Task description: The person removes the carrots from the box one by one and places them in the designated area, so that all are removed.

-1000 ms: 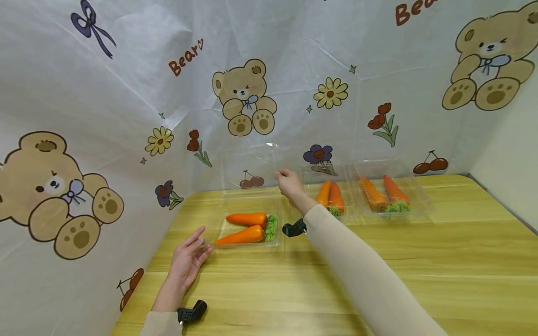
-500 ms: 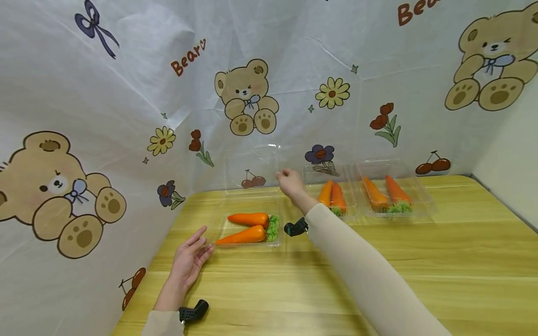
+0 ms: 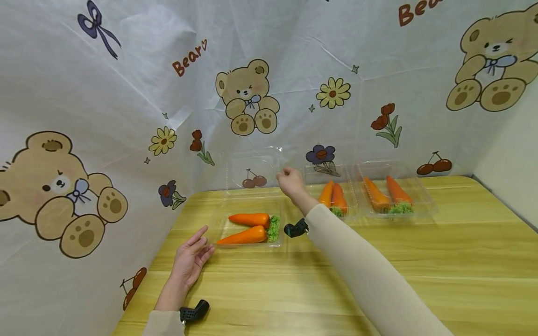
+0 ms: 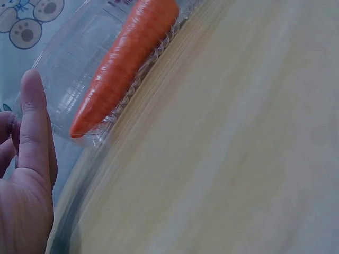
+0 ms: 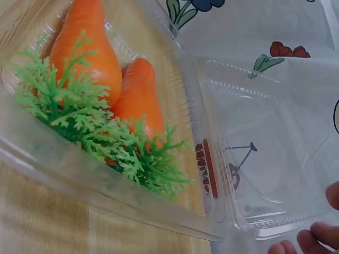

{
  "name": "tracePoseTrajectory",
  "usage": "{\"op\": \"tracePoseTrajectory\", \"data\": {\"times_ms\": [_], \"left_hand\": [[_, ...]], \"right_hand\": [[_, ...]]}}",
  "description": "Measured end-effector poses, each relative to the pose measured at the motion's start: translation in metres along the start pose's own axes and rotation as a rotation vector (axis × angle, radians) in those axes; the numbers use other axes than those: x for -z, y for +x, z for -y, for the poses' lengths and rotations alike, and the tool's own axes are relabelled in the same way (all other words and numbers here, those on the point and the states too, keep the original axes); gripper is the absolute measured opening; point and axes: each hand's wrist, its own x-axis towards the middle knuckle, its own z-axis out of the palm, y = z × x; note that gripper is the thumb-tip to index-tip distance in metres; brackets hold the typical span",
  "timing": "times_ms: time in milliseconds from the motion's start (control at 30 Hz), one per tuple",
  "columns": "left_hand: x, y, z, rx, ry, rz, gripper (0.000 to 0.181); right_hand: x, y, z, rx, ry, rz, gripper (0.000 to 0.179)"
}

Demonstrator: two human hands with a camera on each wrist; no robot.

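Your left hand and right hand are apart. The left, fingers loosely extended, is by the near corner of the box, perhaps to steady it. The right is curled at the raised lid (whether it pinches, I can't tell). Between them, two carrots lie inside, paired lengthwise probably to fit.

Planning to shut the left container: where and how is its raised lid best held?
Probably pinched at its upper right corner, from the right: the clear lid stands raised, its upper edge looking unattached, its lower edge hinged to the container.
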Motion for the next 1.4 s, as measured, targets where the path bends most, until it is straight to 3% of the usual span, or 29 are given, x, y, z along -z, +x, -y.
{"op": "tracePoseTrajectory", "data": {"times_ms": [167,333,567,867,1167,1400], "left_hand": [[0.001,0.001,0.002,-0.008,0.005,0.001,0.059],[0.001,0.002,0.003,-0.011,0.004,-0.012,0.057],[0.001,0.002,0.001,0.009,0.004,-0.029,0.055],[0.002,0.003,0.001,0.015,-0.010,-0.030,0.054],[0.002,0.003,0.002,-0.002,-0.003,-0.007,0.058],[0.002,0.004,0.002,-0.006,0.007,-0.005,0.056]], "right_hand": [[-0.003,-0.002,-0.003,0.035,0.022,-0.048,0.049],[-0.008,-0.003,0.000,0.102,0.043,-0.020,0.041],[-0.016,-0.006,0.006,0.146,-0.006,0.171,0.039],[-0.025,-0.010,0.008,0.186,-0.178,0.424,0.030],[-0.031,-0.012,0.006,0.198,-0.281,0.546,0.023],[-0.034,-0.014,0.001,0.140,-0.343,0.592,0.031]]}}
